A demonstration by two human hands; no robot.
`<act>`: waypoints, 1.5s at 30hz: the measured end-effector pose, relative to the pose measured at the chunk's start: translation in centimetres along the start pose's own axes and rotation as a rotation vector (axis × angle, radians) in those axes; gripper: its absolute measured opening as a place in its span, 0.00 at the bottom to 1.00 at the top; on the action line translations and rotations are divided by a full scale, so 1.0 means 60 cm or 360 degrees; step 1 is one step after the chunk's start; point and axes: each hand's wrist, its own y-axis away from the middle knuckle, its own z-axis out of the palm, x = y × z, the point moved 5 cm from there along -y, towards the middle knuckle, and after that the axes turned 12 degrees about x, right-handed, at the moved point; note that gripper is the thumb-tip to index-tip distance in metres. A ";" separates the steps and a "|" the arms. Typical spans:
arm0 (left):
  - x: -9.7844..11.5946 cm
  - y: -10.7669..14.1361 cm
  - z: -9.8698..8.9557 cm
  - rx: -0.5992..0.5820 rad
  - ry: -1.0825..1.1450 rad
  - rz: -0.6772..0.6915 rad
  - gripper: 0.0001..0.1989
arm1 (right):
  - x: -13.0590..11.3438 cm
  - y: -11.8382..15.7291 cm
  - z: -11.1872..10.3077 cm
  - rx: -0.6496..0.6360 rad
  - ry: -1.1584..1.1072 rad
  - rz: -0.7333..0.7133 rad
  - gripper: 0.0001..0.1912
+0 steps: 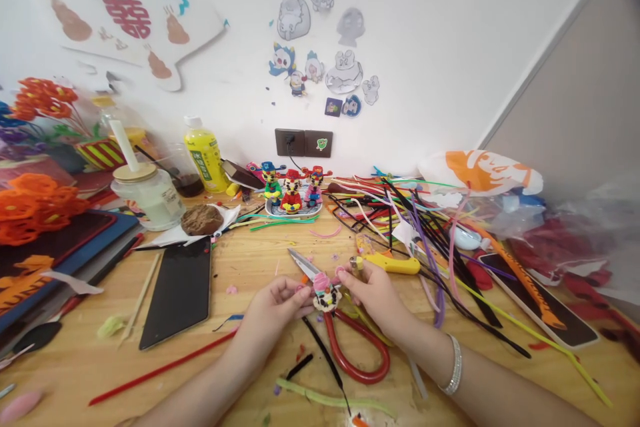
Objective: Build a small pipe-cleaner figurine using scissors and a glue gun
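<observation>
Pink-topped craft head (327, 295) sits between my left hand (277, 307) and right hand (379, 298), over the scissors (361, 373), its top pointing away from the wrists. I see both hands pinching at its sides, neither clearly nearer.

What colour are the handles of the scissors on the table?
Red; the scissors' handles show best in the head view, the only one.

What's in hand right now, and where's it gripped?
A small pink-topped figure: the left hand pinches its left side and the right hand its right, seemingly by the pink side pieces.
</observation>
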 end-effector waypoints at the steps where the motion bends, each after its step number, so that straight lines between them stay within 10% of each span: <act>1: 0.001 0.001 0.000 0.0009 0.0001 0.0008 0.15 | -0.001 0.000 0.000 -0.0002 -0.0006 -0.0002 0.14; 45: 0.014 0.016 0.010 -0.0102 0.0153 -0.0012 0.12 | -0.013 0.005 0.001 -0.0006 -0.0064 -0.0075 0.12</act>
